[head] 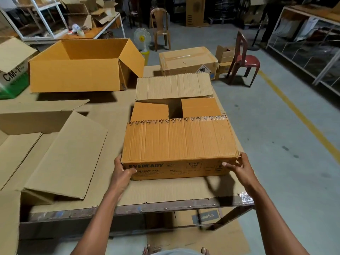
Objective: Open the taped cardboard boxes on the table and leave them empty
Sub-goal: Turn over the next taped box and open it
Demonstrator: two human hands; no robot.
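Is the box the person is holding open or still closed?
Half open. The box has its far flap folded back and a dark gap between two inner flaps, but its near flap lies flat.

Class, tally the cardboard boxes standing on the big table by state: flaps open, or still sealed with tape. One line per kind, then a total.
Flaps open: 3 — the large empty orange-brown cardboard box, the printed Eveready cardboard box held at its near corners, the white and green CM-1 cardboard box.
Sealed with tape: 1 — the clear-taped brown cardboard box.
Total: 4
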